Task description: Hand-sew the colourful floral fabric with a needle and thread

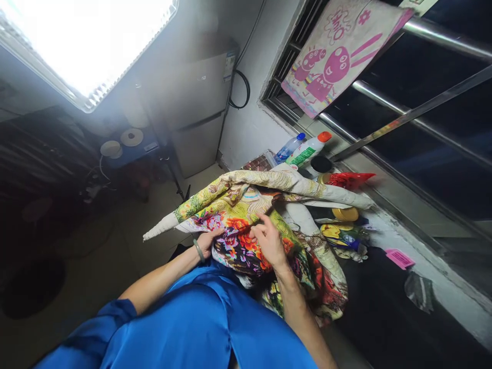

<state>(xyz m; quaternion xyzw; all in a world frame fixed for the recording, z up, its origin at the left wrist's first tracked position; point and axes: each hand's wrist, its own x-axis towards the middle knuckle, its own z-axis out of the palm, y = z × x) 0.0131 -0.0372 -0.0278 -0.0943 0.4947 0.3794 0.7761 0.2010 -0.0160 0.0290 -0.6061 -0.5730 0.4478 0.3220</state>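
A large embroidered cloth [246, 205] with bright flowers lies rolled and bunched across my lap and a dark table. My left hand [209, 241], with a green bangle on the wrist, grips the cloth's near edge from below. My right hand [267, 236] rests on top of the flower pattern, fingers pinched together on something too small to make out, perhaps a needle. Part of the cloth is rolled into a long pale tube [307, 187] running toward the window.
Two plastic bottles [307, 148] lie by the window sill, with a red packet [348, 179], a yellow lid [345, 213] and a pink item [400, 258] nearby. A pink cartoon towel [338, 51] hangs on window bars. A grey fridge [196, 107] stands behind; a bright lamp [84, 41] glares at upper left.
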